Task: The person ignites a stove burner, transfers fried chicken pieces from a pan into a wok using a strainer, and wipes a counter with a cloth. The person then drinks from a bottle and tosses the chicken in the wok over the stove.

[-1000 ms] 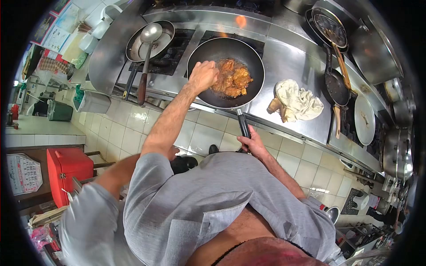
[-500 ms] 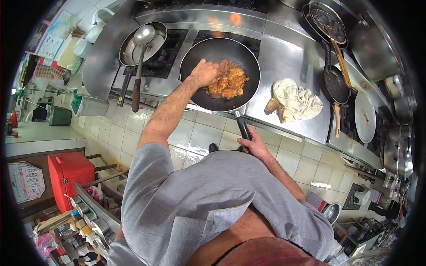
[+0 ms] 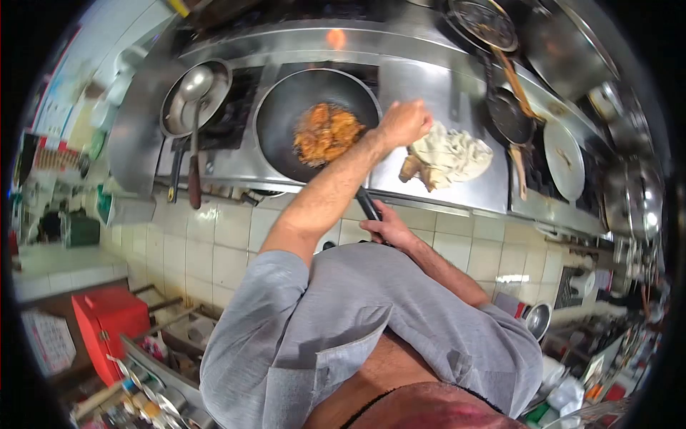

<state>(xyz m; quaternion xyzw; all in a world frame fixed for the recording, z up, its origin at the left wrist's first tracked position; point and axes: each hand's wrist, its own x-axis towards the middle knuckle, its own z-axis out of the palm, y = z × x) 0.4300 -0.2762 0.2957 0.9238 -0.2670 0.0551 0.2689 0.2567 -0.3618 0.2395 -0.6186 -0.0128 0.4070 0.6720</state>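
Fried brown pieces of food [image 3: 325, 134] lie in shallow oil in a dark round pan [image 3: 275, 107] on the stove. My right hand [image 3: 389, 226] is wrapped round the pan's black handle [image 3: 367, 205] near the counter's front edge. My left arm crosses over the pan's right rim. At its end my left hand [image 3: 409, 124] hangs above the steel counter, just up and left of a crumpled cream cloth [image 3: 454, 156]. Its fingers are curled together and slightly blurred; what they hold, if anything, cannot be made out.
To the left a second pan [image 3: 171, 118] holds a metal ladle [image 3: 195, 84]. Several dark pans, an oval white plate [image 3: 564, 161] and large steel pots [image 3: 632, 199] line the right. A red box [image 3: 107, 332] stands low on the left.
My left hand has moved from over the food to the right, near the cloth. My right hand keeps the handle. The view has shifted, and the person at the lower left has gone from sight.
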